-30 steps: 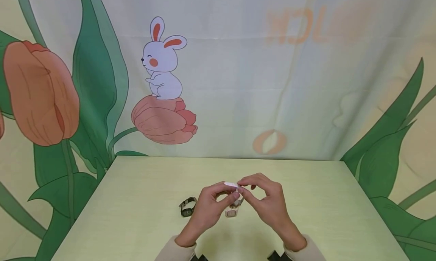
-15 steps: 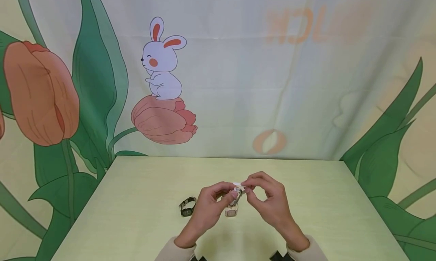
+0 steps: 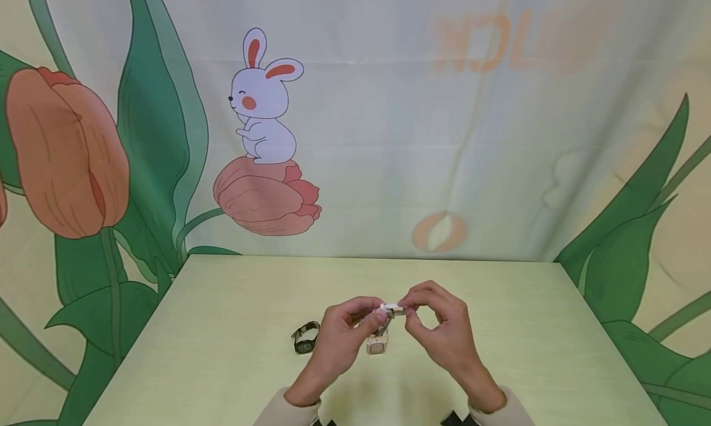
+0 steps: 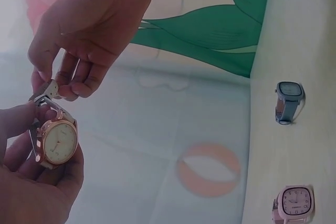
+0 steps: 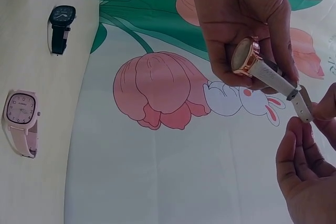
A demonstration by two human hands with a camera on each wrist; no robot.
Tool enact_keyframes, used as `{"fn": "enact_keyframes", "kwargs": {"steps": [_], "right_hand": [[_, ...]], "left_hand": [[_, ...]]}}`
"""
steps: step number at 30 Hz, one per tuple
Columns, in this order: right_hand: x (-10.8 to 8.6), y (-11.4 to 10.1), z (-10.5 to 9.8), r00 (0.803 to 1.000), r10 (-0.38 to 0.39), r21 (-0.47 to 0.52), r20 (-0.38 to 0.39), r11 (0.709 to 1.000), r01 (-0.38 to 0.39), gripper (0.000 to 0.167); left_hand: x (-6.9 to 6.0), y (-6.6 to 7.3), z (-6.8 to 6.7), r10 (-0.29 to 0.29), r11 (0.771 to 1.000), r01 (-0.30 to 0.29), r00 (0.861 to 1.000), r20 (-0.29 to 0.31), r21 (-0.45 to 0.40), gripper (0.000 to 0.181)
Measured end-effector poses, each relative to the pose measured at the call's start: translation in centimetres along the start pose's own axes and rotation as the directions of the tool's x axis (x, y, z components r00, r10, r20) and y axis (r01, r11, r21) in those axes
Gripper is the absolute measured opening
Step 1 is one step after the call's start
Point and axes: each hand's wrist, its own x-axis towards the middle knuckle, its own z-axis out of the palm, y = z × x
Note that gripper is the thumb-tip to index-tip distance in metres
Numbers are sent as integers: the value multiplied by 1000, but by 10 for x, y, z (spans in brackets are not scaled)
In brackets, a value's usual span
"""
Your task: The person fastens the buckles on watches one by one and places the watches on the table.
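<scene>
A wristwatch (image 4: 59, 143) with a rose-gold case, pale dial and white strap is held up above the table. My left hand (image 3: 344, 336) grips it, fingers and thumb round the case and strap. The strap's free end (image 5: 302, 109), with holes in it, is pinched between thumb and fingertips of my right hand (image 3: 444, 324). It passes through or against the buckle; which one I cannot tell. In the left wrist view the dial faces the camera, while the right wrist view shows the case edge-on.
On the table (image 3: 222, 376) a black watch (image 3: 305, 339) lies left of my left hand. A pink square watch (image 3: 376, 344) stands between my forearms. The left wrist view also shows a blue-grey watch (image 4: 289, 98). A printed curtain (image 3: 378, 136) hangs behind the table.
My right hand has shifted slightly right, drawing the strap end with it. More of the strap and buckle shows between the hands. The left hand has hardly moved.
</scene>
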Motion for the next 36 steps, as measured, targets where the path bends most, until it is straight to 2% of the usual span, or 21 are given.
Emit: {"fn": "enact_keyframes", "kwargs": {"steps": [14,19,23,30,36], "right_hand": [[-1,-2,0,999,6,-114,44,993,-1,24],[-2,-3,5,999,9,-71,47,997,-6,24],[-5,-2,8,1000,21,-18,6,1000,-21,29],[-6,1,11,996,-82,-3,-32,997,82,29],[-6,1,12,993,-110,-33,-36,994,109,28]], "left_hand": [[0,-1,-1,8,1000,-8,1000,9,18,22],[0,-1,-1,7,1000,-7,1000,10,10,23],[0,0,-1,13,1000,-13,1000,11,-7,24],[0,1,-2,-3,999,4,1000,23,-53,25],[-1,0,-2,-4,998,5,1000,30,-55,26]]}}
